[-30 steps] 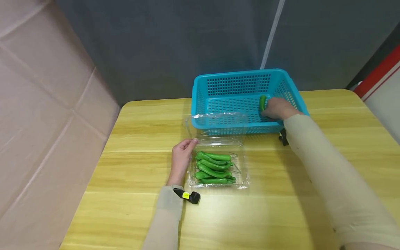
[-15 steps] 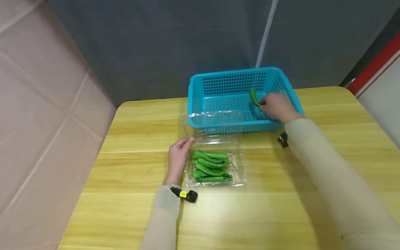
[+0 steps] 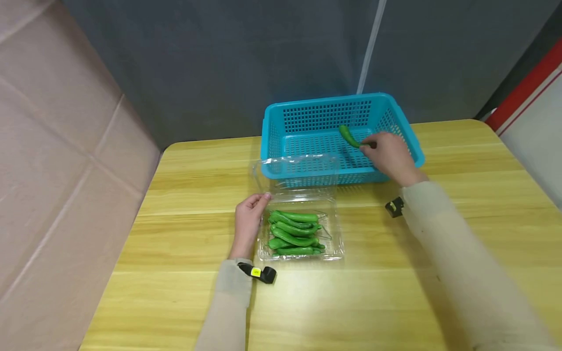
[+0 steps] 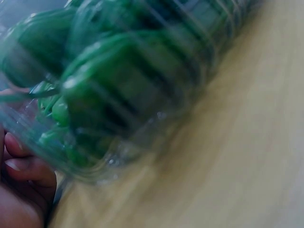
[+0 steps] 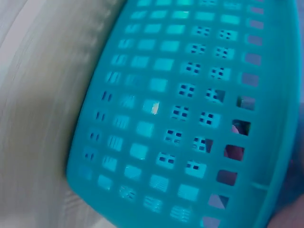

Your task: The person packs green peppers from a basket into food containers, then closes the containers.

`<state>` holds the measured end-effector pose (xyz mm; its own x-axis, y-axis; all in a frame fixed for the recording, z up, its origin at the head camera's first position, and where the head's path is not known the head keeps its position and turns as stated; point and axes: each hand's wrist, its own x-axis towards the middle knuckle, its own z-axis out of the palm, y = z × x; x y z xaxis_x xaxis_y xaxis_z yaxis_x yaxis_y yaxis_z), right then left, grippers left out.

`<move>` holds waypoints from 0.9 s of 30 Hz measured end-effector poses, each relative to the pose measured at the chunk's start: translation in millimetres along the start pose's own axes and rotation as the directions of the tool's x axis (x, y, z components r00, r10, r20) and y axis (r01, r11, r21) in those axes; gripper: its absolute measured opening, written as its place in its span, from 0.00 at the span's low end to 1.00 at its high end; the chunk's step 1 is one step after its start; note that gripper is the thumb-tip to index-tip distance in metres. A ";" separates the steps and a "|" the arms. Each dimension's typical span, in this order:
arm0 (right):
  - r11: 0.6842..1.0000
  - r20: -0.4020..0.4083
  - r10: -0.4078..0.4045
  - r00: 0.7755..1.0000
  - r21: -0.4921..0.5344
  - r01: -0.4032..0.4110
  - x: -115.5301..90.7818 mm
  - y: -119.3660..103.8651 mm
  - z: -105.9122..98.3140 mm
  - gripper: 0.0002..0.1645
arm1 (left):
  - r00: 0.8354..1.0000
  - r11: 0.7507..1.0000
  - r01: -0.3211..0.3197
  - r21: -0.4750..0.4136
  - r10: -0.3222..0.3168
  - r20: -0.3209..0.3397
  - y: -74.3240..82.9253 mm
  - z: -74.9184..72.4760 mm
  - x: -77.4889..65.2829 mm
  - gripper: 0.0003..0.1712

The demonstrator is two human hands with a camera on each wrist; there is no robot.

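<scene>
Over the blue basket (image 3: 316,102), my right hand (image 3: 391,156) pinches a curved green chili pepper (image 3: 348,136) near its stem end, the body pointing up and left. My left hand (image 3: 248,223) pinches the left edge of an open clear plastic clamshell box (image 3: 303,198) close to its hinge. Several green peppers (image 3: 295,234) lie side by side in the box's base. In the left wrist view the curled fingers (image 4: 32,172) are at the box's edge, beside blurred peppers (image 4: 118,80). The right wrist view is mostly the basket's perforated side (image 5: 261,95), which hides most of the hand.
The clamshell's raised lid (image 3: 296,168) overlaps the basket's front left wall. Both containers stand on a wooden table (image 3: 184,209). A dark grey panel (image 3: 219,73) borders the table's back, and a light fabric-like wall (image 3: 52,146) its left.
My right hand has lifted the chili pepper from the basket's floor and swung its tip leftward. The left hand keeps its grip on the box. The head view has shifted slightly.
</scene>
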<state>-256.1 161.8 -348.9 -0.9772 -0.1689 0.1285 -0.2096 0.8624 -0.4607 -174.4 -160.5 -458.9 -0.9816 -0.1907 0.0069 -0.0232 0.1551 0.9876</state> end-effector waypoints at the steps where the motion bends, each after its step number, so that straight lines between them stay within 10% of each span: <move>1: 1.000 -0.025 0.000 1.000 0.012 0.000 -1.1 0.6 0.2 0.17 | 1.000 1.000 -0.001 0.002 0.001 -0.001 -0.7 0.3 0.2 0.23; 27: 0.975 -0.308 0.072 0.949 0.222 -0.002 -32.5 -5.8 5.4 0.15 | 1.000 1.000 0.017 -0.021 -0.016 0.020 8.9 -1.2 -1.1 0.21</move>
<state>-223.3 159.7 -355.1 -0.9321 0.0486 0.3589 -0.2097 0.7356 -0.6441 -173.3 -160.1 -449.9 -0.9847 -0.1737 -0.0124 -0.0357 0.1313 0.9907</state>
